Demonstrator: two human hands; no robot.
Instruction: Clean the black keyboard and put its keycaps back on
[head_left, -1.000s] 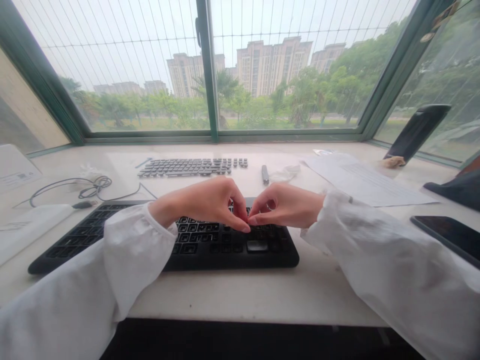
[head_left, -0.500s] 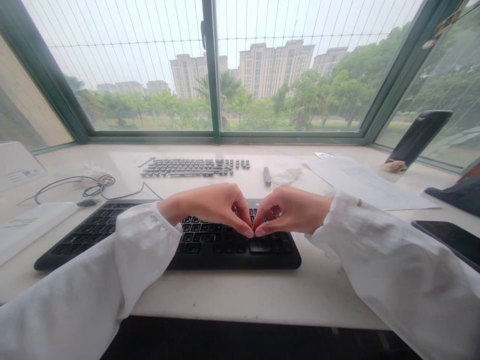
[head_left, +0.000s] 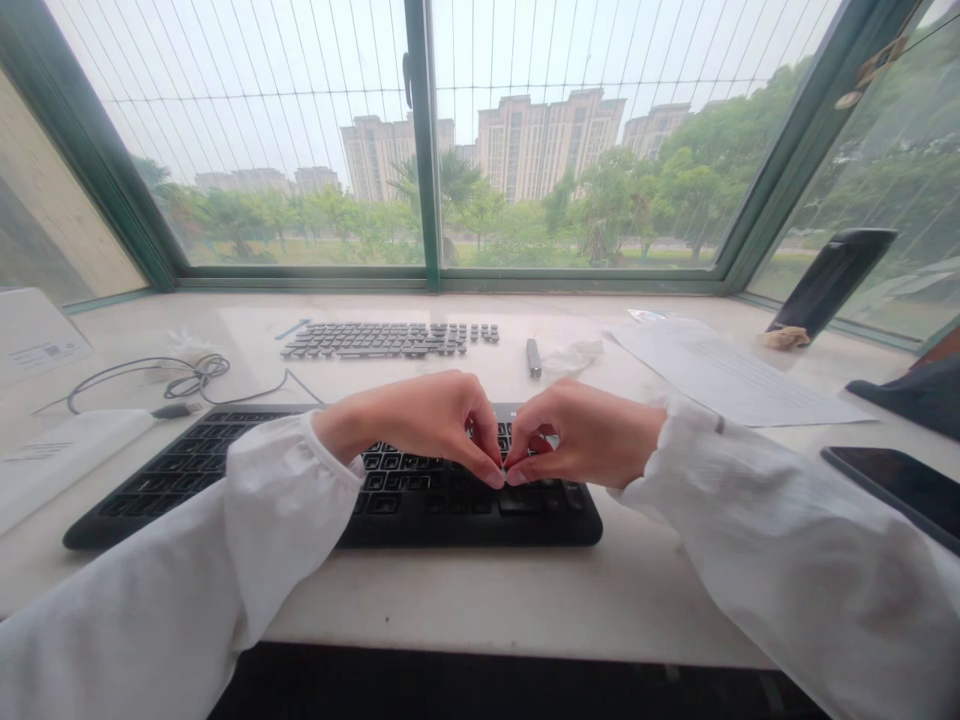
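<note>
A black keyboard (head_left: 285,532) lies in front of me, with many square sockets bare of keycaps. Over its right part, my left hand (head_left: 442,425) and my right hand (head_left: 589,432) meet with thumbs and fingertips pinched together. Something tiny may sit between the fingertips, but it is too small to make out. The hands cover part of the keys beneath them. Behind the keyboard, loose dark keycaps (head_left: 375,340) are laid out in rows on the white surface.
A small dark stick (head_left: 533,358) lies behind my hands, beside crumpled clear plastic (head_left: 576,356). Paper sheets (head_left: 720,375) and a phone (head_left: 900,490) are on the right. A coiled cable (head_left: 196,376) and a white box (head_left: 71,455) sit at left. The window (head_left: 431,280) stands behind.
Both pinched hands have dipped slightly in the view, though the whole scene has shifted down a little too. The fingertips stay together over the keyboard's right part.
</note>
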